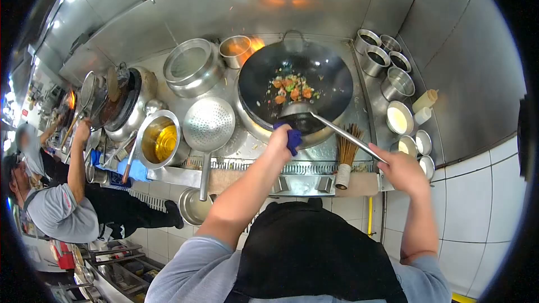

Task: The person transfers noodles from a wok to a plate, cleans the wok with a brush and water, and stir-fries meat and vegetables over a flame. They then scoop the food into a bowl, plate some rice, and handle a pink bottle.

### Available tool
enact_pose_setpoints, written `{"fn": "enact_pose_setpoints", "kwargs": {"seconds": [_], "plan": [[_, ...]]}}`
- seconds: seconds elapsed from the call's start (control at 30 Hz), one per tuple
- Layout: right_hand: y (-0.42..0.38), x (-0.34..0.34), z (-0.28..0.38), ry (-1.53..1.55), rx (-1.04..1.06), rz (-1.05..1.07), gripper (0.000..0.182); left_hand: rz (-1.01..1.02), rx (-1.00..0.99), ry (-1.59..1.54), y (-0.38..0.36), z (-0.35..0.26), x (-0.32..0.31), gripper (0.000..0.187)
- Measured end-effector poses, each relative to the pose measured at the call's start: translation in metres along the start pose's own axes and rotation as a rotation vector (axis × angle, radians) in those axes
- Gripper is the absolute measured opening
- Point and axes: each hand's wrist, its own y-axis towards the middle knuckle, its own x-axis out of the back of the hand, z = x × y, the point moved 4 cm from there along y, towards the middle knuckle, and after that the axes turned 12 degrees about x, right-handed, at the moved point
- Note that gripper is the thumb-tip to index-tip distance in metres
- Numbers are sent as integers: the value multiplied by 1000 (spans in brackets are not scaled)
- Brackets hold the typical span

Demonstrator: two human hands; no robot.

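Note:
A large black wok (331, 84) sits tilted toward me on the burner, with orange-brown chunks and green bits of food (293, 88) in its middle. My left hand (279, 141) is closed on a bunched purple cloth (293, 139) at the wok's near rim; the cloth and fingers hide what lies under them. In my right hand (403, 171) is the end of a long-handled metal wok ladle (348, 134). The ladle's head rests inside the wok, just below the food. A bamboo wok brush (349, 148) stands between the wok and my right hand.
Left of the wok are a perforated strainer (209, 123), a pot of yellow oil (166, 141) and a lidded steel pot (191, 67). Flames show behind a small pot (236, 50). Seasoning containers (397, 84) line the right side. A co-worker (62, 213) stands at the left stove.

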Motion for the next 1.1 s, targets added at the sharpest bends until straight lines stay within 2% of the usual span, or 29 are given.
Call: {"fn": "enact_pose_setpoints", "kwargs": {"seconds": [0.1,0.13,0.23,0.27,0.3,0.37,0.4,0.47,0.53,0.57,0.6,0.63,0.67,0.7,0.77,0.8,0.83,0.9,0.93,0.97,1.03,1.1], "plan": [[-19,23,-11,156,128,31,52,83,15,3,-88,24,-24,16],[-16,28,-12,146,100,91,51,82,18,0,-101,26,-27,16],[30,16,-1,96,7,79,50,-1,15,-59,-85,2,-30,15],[52,1,-3,17,42,-11,51,40,29,-63,-53,1,-15,13],[72,-21,-7,-65,79,-102,51,59,-37,13,-35,5,-2,15],[103,-48,5,-169,-30,-141,51,25,-124,46,-29,22,15,17],[101,-48,9,-168,-32,-152,51,17,-76,20,-8,36,33,18],[90,-47,21,-160,-76,-246,55,-72,-24,112,-18,54,44,14],[63,-22,15,-121,-18,-253,54,-96,0,163,-20,53,38,13],[48,-11,5,-103,41,-224,55,-61,-24,101,-16,47,30,12],[31,10,2,-32,-24,-144,54,-31,-41,36,-13,41,25,11],[18,20,-9,13,49,-158,53,-45,-12,44,-34,25,8,10],[6,31,-13,69,49,-86,55,-30,-20,3,-49,20,-3,10],[0,34,-23,54,64,-92,55,-5,-38,-37,-61,12,-15,11],[-10,34,-32,215,170,25,56,73,12,10,-86,11,-26,13],[-7,34,-33,170,117,109,57,101,6,33,-92,9,-29,15],[4,27,-32,181,100,118,57,36,-7,31,-92,5,-31,12],[38,-7,-37,154,71,26,54,103,5,-2,-67,3,-19,11],[54,-19,-30,8,34,-26,52,241,-68,-4,-37,9,0,11],[68,-30,-19,-139,-2,-77,51,244,-66,11,-26,21,9,11],[76,-51,-5,-95,-87,-193,51,-9,-88,7,-18,37,30,14],[57,-62,1,1,-106,-380,51,-70,34,94,-33,52,40,17]]}}
